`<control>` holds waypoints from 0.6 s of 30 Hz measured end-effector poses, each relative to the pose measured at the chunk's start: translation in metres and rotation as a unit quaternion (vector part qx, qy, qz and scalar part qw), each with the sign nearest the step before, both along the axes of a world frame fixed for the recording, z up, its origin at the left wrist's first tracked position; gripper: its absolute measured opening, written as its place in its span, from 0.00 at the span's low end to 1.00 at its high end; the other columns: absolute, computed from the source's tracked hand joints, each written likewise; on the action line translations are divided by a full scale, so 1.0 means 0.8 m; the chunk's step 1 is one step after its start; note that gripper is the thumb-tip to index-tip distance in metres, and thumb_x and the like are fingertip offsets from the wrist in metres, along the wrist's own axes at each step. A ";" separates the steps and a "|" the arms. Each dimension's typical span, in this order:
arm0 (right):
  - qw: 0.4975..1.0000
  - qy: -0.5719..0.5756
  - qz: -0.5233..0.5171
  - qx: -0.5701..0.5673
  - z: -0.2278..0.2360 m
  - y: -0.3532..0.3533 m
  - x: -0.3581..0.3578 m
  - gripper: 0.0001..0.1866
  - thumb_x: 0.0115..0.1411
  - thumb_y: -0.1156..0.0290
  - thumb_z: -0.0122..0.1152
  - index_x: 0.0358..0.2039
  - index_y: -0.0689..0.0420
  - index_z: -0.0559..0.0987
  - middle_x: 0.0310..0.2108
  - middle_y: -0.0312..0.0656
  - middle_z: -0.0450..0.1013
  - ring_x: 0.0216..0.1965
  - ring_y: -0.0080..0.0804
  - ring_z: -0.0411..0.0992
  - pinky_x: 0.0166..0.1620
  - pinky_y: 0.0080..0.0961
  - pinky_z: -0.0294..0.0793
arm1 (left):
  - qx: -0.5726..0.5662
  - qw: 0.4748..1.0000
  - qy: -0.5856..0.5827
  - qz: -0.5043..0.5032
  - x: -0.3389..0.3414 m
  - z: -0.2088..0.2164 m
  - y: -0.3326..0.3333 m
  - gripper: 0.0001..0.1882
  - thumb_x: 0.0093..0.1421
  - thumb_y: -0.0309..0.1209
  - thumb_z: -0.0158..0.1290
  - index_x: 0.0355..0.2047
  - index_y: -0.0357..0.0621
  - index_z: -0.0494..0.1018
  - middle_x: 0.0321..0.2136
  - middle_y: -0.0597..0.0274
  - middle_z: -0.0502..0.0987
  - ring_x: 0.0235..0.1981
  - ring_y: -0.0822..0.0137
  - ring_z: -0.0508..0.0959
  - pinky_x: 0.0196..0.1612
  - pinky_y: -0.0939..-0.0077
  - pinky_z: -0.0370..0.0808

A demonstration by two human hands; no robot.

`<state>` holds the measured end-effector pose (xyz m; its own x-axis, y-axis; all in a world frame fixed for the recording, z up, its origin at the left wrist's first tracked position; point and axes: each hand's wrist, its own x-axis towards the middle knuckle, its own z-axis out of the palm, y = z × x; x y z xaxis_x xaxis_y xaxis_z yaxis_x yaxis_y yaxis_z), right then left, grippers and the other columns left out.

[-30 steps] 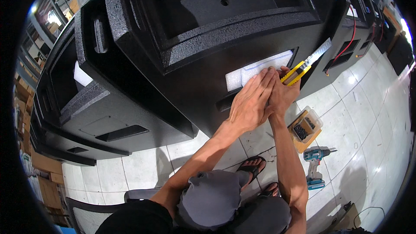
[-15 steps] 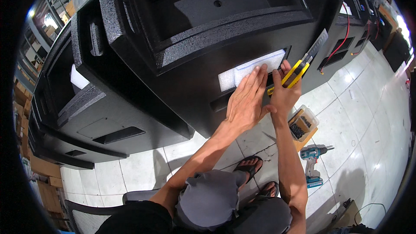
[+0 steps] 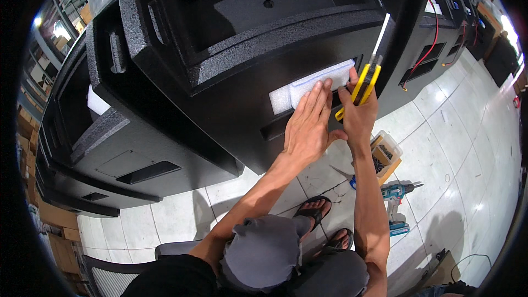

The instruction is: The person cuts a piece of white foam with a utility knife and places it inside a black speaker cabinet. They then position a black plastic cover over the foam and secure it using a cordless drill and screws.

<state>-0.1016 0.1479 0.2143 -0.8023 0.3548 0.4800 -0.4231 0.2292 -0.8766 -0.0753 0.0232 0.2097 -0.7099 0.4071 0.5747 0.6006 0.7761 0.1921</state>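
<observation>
A piece of white foam [image 3: 279, 100] lies at a rectangular opening in the front of a large black speaker cabinet [image 3: 231, 111]. My left hand [image 3: 308, 132] rests flat on the foam, fingers stretched out. Gripped in my right hand [image 3: 360, 118] is a yellow utility knife [image 3: 366, 83], its long blade out and pointing away from me, above the cabinet face. The right index finger reaches up beside the foam's right end. How the foam sits behind my fingers is hidden.
More black cabinets [image 3: 146, 148] stand left and right; red wires [image 3: 436, 38] hang from one. On the tiled floor are a box of screws [image 3: 391, 148], a teal cordless drill [image 3: 397, 192] and a blue-handled pointed tool [image 3: 352, 182], partly behind my forearm. A mesh chair [image 3: 113, 278] is lower left.
The knife has turned in my right hand: its blade, seen broadside and slanting right before, now shows thin and more upright. The left hand stays flat on the foam. The view has shifted slightly.
</observation>
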 end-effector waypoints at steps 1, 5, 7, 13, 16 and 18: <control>0.999 0.019 -0.009 -0.030 -0.001 0.000 -0.004 0.21 0.58 0.74 0.62 0.52 0.62 0.72 0.44 0.41 0.72 0.44 0.25 0.71 0.49 0.24 0.69 | 0.002 1.000 0.002 0.001 0.000 0.000 -0.001 0.51 0.44 0.50 0.62 0.59 0.24 0.58 0.66 0.48 0.52 0.68 0.56 0.50 0.67 0.64 0.51; 0.995 0.063 -0.034 -0.066 0.005 -0.003 -0.015 0.18 0.58 0.72 0.64 0.47 0.64 0.73 0.43 0.41 0.73 0.42 0.25 0.72 0.47 0.21 0.71 | 0.019 1.000 0.000 -0.011 0.000 0.001 0.002 0.50 0.43 0.49 0.63 0.58 0.25 0.60 0.66 0.48 0.52 0.68 0.54 0.50 0.67 0.61 0.52; 0.998 0.040 -0.046 -0.007 0.010 -0.008 -0.011 0.19 0.57 0.72 0.65 0.47 0.64 0.73 0.40 0.41 0.73 0.42 0.24 0.72 0.47 0.21 0.71 | 0.054 0.998 0.002 -0.026 -0.001 -0.009 0.002 0.47 0.42 0.46 0.64 0.58 0.28 0.62 0.66 0.48 0.51 0.68 0.51 0.50 0.66 0.56 0.52; 0.992 0.043 0.002 -0.118 0.008 0.001 0.009 0.15 0.57 0.75 0.65 0.44 0.63 0.75 0.32 0.34 0.70 0.32 0.17 0.67 0.37 0.15 0.68 | 0.050 0.996 0.005 -0.079 0.011 -0.019 -0.016 0.43 0.45 0.46 0.63 0.56 0.32 0.65 0.66 0.49 0.52 0.67 0.46 0.50 0.65 0.49 0.53; 0.994 -0.037 -0.036 -0.092 0.016 0.011 0.039 0.15 0.54 0.75 0.67 0.41 0.62 0.75 0.31 0.34 0.70 0.31 0.18 0.68 0.34 0.16 0.69 | 0.069 0.993 0.038 -0.091 0.019 -0.029 -0.010 0.35 0.47 0.44 0.63 0.52 0.36 0.70 0.62 0.48 0.59 0.65 0.46 0.54 0.64 0.50 0.56; 0.992 -0.063 -0.079 -0.070 0.007 0.031 0.060 0.14 0.53 0.74 0.68 0.40 0.61 0.75 0.31 0.34 0.71 0.31 0.18 0.69 0.34 0.17 0.69 | 0.130 0.980 0.089 -0.121 0.028 -0.032 -0.002 0.29 0.47 0.42 0.63 0.46 0.38 0.73 0.57 0.49 0.65 0.62 0.47 0.60 0.61 0.51 0.59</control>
<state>-0.0533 0.1725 0.2199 -0.7817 0.5370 0.3173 -0.2769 0.1571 -0.9480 -0.0531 0.0219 0.1843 -0.4889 0.3741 0.7880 0.8034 0.5451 0.2397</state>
